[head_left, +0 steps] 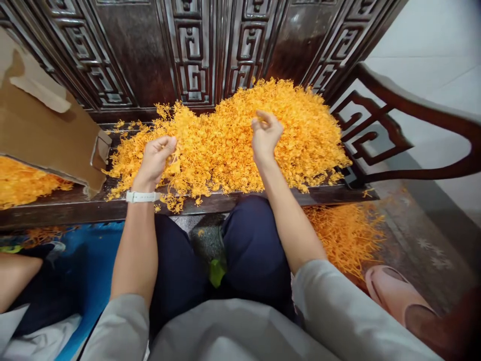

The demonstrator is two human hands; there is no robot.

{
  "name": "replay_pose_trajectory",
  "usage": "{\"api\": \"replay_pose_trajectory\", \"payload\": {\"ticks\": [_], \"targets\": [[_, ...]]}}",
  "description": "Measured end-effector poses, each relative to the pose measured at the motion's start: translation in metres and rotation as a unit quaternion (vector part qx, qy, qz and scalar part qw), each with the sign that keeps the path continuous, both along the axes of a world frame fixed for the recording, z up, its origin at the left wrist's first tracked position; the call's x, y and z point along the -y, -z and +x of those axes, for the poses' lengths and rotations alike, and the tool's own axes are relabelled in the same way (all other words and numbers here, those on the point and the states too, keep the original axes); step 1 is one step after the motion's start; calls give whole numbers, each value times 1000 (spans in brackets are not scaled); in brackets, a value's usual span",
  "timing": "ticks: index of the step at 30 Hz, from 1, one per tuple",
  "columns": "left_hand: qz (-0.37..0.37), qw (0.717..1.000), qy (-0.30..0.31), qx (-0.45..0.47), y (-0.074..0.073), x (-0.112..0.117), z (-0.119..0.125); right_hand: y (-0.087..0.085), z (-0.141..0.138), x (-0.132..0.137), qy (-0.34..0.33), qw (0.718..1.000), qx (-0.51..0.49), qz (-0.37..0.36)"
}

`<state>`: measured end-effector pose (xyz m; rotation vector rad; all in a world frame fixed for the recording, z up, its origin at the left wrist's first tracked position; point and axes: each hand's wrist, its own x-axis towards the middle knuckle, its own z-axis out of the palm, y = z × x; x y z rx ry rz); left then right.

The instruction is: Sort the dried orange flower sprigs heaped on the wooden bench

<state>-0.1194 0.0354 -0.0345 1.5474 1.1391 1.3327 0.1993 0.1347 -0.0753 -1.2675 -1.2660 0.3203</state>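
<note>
A wide heap of small, spidery orange pieces (225, 150), like plastic flower parts, lies on a dark wooden bench (210, 202). My left hand (156, 158), with a pale band at the wrist, is over the heap's left part. Its thumb and fingers are pinched together, and a small orange piece (173, 161) shows at them. Farther right, my right hand (266, 133) is raised in front of the taller mound. Its fingers are curled in, thumb near the index finger; anything between them is too small or blurred to make out.
A cardboard box (48, 125) stands at left, with more orange pieces (30, 183) beside it. Carved dark panels (131, 50) rise behind; a curved armrest (424, 108) bounds the right. Orange stems (345, 235) lie below. Another person's leg (17, 278) and a pink shoe (394, 291) flank me.
</note>
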Motion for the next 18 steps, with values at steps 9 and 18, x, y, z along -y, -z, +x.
{"api": "replay_pose_trajectory", "payload": {"ticks": [9, 18], "targets": [[-48, 997, 30, -52, 12, -9, 26, -24, -3, 45, -27, 964, 258, -63], [-94, 992, 65, -52, 8, 2, 49, -42, -39, 80, -238, 957, 157, -50]]}}
